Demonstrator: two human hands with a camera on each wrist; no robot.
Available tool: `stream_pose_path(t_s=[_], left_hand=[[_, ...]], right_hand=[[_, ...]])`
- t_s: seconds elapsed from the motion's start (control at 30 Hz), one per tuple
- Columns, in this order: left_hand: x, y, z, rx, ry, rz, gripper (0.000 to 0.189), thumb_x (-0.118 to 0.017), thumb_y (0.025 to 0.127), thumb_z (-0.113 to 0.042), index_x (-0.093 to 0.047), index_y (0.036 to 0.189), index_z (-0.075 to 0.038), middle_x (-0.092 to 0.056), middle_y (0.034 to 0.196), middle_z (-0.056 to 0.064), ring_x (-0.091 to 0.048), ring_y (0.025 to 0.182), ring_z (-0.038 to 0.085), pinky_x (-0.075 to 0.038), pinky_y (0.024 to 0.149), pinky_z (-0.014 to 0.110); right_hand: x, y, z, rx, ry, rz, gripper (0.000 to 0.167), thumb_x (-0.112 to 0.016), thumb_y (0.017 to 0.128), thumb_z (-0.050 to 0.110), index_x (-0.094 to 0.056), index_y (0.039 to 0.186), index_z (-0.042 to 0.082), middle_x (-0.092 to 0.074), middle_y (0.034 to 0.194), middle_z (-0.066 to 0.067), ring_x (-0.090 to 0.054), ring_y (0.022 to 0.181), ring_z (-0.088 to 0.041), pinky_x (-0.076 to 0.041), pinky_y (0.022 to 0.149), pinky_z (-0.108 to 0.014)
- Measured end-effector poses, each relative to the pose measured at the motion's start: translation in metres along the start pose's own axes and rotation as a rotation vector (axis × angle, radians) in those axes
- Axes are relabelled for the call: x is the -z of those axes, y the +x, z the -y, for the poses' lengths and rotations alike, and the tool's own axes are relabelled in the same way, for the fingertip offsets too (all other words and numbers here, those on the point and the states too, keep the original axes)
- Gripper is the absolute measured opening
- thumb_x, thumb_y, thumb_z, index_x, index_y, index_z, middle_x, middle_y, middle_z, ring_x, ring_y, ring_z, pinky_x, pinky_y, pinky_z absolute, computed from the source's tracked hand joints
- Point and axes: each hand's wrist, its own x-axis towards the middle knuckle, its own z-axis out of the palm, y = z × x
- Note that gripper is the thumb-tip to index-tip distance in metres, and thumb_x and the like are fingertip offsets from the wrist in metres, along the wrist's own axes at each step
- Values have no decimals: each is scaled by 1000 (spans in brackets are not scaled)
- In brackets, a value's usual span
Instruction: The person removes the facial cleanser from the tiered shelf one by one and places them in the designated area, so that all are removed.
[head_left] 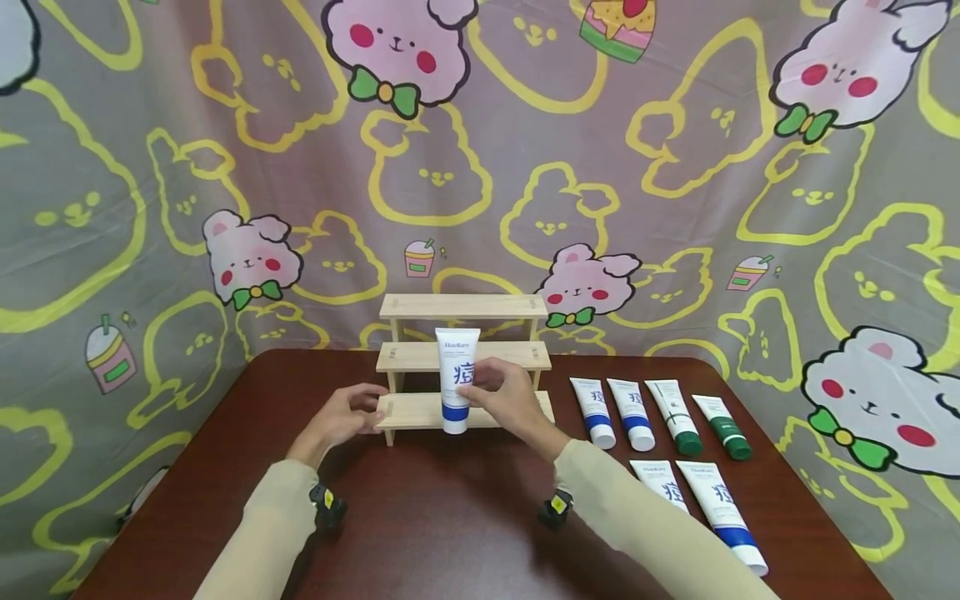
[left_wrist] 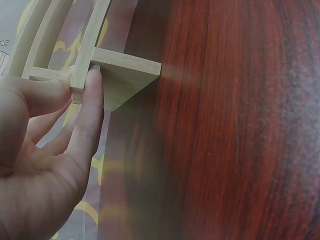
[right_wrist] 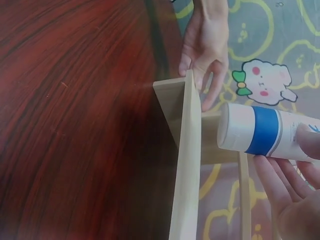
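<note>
A three-tier wooden display rack (head_left: 465, 307) stands toward the far side of the table. My left hand (head_left: 341, 417) pinches the left end of its lowest board; the left wrist view shows the thumb on one face of the board (left_wrist: 84, 55) and a finger on the other. In my right hand (head_left: 513, 402) is a white squeeze tube (head_left: 452, 358) with a blue band, held between thumb and fingers from its right side. The tube is upright, cap down, its printed front toward me, overlapping the lowest board in the head view. Its white cap (right_wrist: 232, 126) faces the rack in the right wrist view.
Right of the rack, a row of tubes lies on the dark red-brown table (head_left: 450, 533): two blue-banded tubes (head_left: 632, 412) and two green-capped tubes (head_left: 675, 417). Nearer me lie two more blue-banded tubes (head_left: 720, 508). A cartoon-print curtain (head_left: 480, 167) hangs behind the table.
</note>
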Motion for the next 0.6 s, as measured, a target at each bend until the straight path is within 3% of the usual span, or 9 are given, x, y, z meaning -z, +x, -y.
stream_pose_path(t_s=[0.27,0.47,0.6], left_hand=[[1,1,1,-2,-17,5,42,-68,88,12,-61,128,2,-62,109,22,-66,83,28,-61,72,37],[0,0,1,1,-8,6,42,-68,87,12,-62,127,2,-62,108,22,-66,83,28,-61,72,37],[1,-1,0,-3,-3,5,42,-68,88,11,-61,128,1,-63,109,21,-67,84,28,-61,73,37]], right_hand=[[17,-10,4,-72,26,27,29,-82,83,7,-69,106,-4,-71,97,-14,-71,85,-27,-62,69,-37],[34,-21,4,-182,9,47,34,-83,83,10,-69,109,-5,-71,97,-14,-71,84,-26,-62,70,-40],[46,-29,6,-261,-56,34,39,-85,82,17,-69,112,-3,-72,93,-12,-72,75,-25,-57,52,-30]])
